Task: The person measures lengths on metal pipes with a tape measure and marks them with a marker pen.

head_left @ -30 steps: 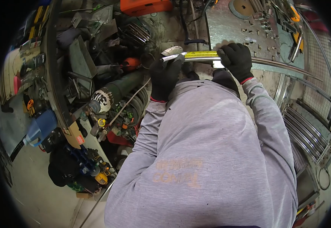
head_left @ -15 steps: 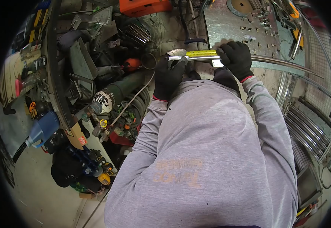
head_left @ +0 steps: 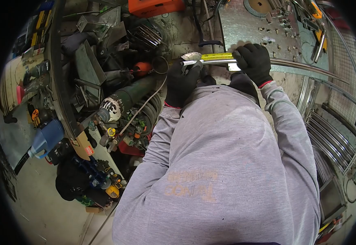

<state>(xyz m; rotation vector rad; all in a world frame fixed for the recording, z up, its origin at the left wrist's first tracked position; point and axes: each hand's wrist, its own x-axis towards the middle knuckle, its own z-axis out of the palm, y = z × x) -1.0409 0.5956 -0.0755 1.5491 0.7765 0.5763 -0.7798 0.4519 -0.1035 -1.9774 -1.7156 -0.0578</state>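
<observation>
A shiny metal tube (head_left: 300,66) runs crosswise in front of my body, its near end at the left. My left hand (head_left: 182,83), in a black glove, is closed around that end, with the thumb along the tube. A yellow tape measure blade (head_left: 216,56) lies stretched along the tube's far side between my hands. My right hand (head_left: 253,63), also gloved, is closed over the blade's right end and the tube beside it. The tape's case is not plainly visible under my fingers. Beyond the right hand the tube passes over the edge of a metal table.
The metal table (head_left: 243,32) at upper right bears small metal pieces and a round disc (head_left: 257,7). A green gas cylinder (head_left: 133,96), hoses and scrap metal crowd the left. An orange case (head_left: 155,7) stands at the top. Several metal tubes (head_left: 331,141) are racked at right.
The tape blade has shifted very slightly toward the tube's far side near the left end. Both hands keep almost the same place and grip.
</observation>
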